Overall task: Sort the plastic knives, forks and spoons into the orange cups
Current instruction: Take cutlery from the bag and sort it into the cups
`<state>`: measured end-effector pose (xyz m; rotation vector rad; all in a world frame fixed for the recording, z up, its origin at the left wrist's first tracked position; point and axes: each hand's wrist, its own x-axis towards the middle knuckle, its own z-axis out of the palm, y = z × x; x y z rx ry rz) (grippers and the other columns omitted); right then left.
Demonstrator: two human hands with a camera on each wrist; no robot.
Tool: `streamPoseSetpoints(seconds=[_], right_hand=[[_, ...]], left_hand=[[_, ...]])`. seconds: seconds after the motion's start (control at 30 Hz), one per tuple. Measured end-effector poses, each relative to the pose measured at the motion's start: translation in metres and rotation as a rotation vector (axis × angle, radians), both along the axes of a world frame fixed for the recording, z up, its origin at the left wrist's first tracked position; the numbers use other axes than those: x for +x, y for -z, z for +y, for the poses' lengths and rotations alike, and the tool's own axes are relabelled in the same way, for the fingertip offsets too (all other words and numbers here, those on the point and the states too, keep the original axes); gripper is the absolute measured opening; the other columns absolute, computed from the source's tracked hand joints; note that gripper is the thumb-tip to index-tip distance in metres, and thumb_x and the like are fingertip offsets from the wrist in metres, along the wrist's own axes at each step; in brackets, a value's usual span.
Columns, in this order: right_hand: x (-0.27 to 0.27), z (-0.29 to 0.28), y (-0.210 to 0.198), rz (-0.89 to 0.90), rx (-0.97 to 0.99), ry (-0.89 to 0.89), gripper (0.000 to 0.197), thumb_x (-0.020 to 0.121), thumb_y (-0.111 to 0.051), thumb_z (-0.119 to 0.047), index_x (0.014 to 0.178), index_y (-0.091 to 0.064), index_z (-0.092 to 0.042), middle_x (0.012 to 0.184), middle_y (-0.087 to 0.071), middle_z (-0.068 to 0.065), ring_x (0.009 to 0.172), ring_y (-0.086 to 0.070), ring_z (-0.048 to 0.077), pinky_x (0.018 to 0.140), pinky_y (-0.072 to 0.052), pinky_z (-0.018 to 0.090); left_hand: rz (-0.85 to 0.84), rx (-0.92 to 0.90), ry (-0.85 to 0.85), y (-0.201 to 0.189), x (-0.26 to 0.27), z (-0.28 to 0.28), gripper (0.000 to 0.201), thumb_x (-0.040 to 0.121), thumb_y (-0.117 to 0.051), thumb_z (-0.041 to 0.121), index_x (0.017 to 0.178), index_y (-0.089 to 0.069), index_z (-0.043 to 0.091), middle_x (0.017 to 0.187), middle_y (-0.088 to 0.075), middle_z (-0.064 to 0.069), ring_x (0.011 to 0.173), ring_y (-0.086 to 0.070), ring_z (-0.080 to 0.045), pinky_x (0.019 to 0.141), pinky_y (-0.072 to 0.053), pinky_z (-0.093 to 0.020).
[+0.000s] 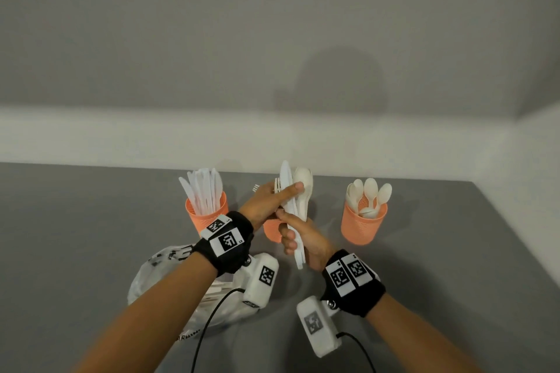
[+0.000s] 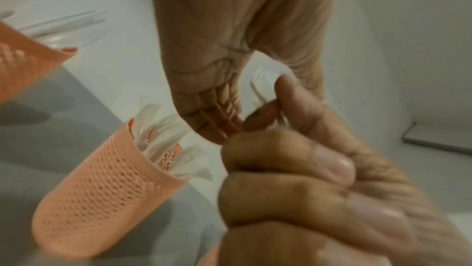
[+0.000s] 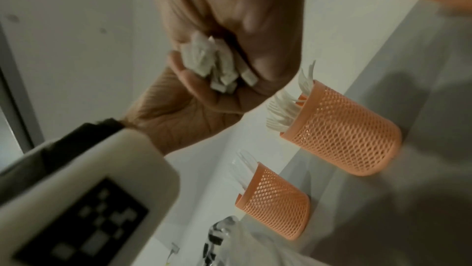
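A mixed bundle of white cutlery (image 1: 295,206), with a knife blade and a spoon bowl showing at its top, stands upright in the air just above the middle orange cup (image 1: 272,230). The right hand (image 1: 303,244) is curled round the handles at the lower end, whose cut ends poke out of the fist in the right wrist view. The left hand (image 1: 266,201) lies against the upper part of the bundle, index finger stretched across it and thumb meeting it lower down; it seems to pinch one piece, though blur leaves that unsure. The middle cup holds forks (image 3: 283,113), tines up. Left of that cup stands the cup of knives (image 1: 206,215), and to its right the cup of spoons (image 1: 363,222), all three on the grey tabletop (image 1: 91,221). Nearer the person than the middle cup, and to its left, lies a clear plastic bag (image 1: 157,278) with more cutlery inside, partly under the left forearm.
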<state>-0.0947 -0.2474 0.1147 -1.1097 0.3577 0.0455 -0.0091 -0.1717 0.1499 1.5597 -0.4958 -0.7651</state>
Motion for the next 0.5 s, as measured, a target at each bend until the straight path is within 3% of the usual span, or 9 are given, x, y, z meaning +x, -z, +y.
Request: streamPoseSetpoints(seconds=[0.1, 0.2, 0.33, 0.5], right_hand=[[0.002, -0.006, 0.0, -0.004, -0.039, 0.096, 0.009, 0.091, -0.057, -0.021, 0.085, -0.055, -0.014, 0.042, -0.043, -0.007, 0.031, -0.034, 0.003, 0.036, -0.029, 0.016], [0.004, -0.015, 0.001, 0.012, -0.113, 0.185, 0.012, 0.087, -0.061, -0.012, 0.078, -0.053, -0.009, 0.042, -0.046, -0.006, 0.031, -0.037, 0.004, 0.035, -0.031, 0.016], [0.002, -0.022, 0.007, -0.006, -0.257, 0.226, 0.015, 0.086, -0.064, -0.012, 0.075, -0.053, -0.011, 0.039, -0.044, -0.007, 0.029, -0.034, 0.005, 0.033, -0.03, 0.016], [-0.003, -0.028, 0.014, -0.015, -0.223, 0.235, 0.019, 0.091, -0.057, -0.023, 0.076, -0.051, -0.014, 0.041, -0.043, -0.007, 0.031, -0.034, 0.005, 0.034, -0.028, 0.016]], left_hand=[[-0.121, 0.049, -0.263, 0.003, 0.008, 0.0, 0.037, 0.082, -0.067, 0.031, 0.109, -0.053, 0.011, 0.09, -0.059, -0.003, 0.074, -0.06, -0.015, 0.07, -0.051, -0.027], [-0.257, 0.049, -0.427, 0.005, 0.014, -0.003, 0.023, 0.08, -0.07, 0.029, 0.089, -0.053, 0.015, 0.078, -0.055, 0.001, 0.066, -0.054, -0.013, 0.058, -0.043, -0.023], [-0.304, 0.155, -0.236, 0.012, 0.003, -0.016, 0.026, 0.081, -0.068, 0.031, 0.069, -0.052, 0.015, 0.058, -0.057, 0.003, 0.04, -0.049, 0.001, 0.04, -0.036, -0.01], [-0.238, 0.17, -0.207, 0.023, -0.004, -0.025, 0.023, 0.088, -0.06, 0.016, 0.067, -0.052, 0.01, 0.054, -0.054, -0.001, 0.04, -0.049, -0.004, 0.04, -0.038, -0.013]])
